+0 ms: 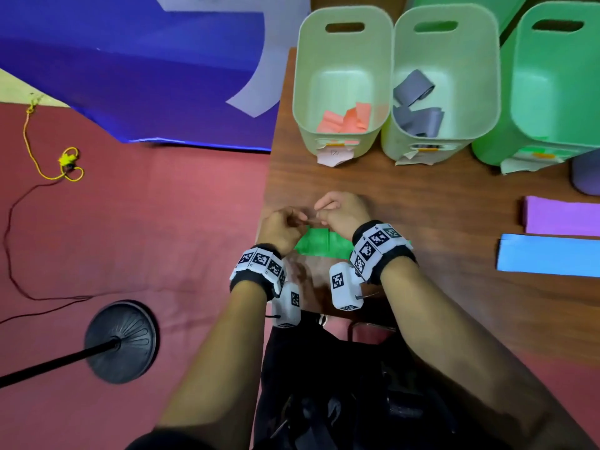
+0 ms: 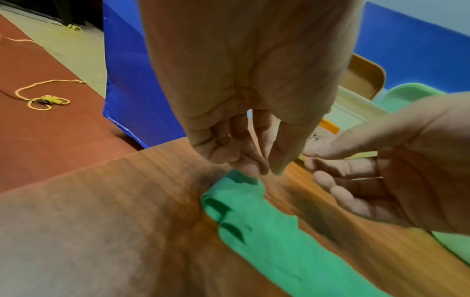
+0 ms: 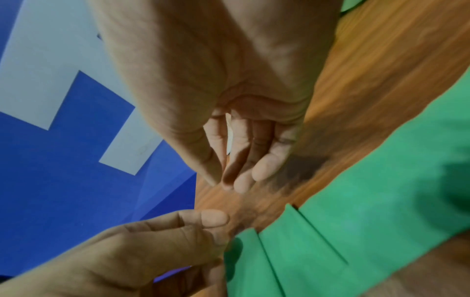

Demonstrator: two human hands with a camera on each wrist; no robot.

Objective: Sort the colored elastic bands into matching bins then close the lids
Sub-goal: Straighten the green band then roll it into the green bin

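The paper labels (image 1: 334, 155) hanging from the fronts of the bins carry handwriting too small and blurred to read; the white wrist bands (image 1: 378, 243) bear black-and-white square marker codes.

Low in the middle of the head view both forearms reach forward over the near left corner of the brown wood-grain table (image 1: 422, 196), hands close together just above a flat, folded green elastic band (image 1: 319, 245) that lies on the table under the wrists. The left hand (image 1: 284, 224) has its fingers curled, thumb and fingertips drawn together at the band's folded end; whether it actually pinches the band cannot be told. The right hand (image 1: 344, 212) is loosely curled with nothing in it, forefinger pointing toward the left hand.

At the top of the frame stand three open bins: a pale green plastic bin (image 1: 344, 43) holding salmon-pink bands, a second pale green bin (image 1: 448, 43) holding grey bands, and a brighter green bin (image 1: 558, 60). At the right edge lie a flat purple band (image 1: 561, 216) and a flat light blue band (image 1: 548, 254).
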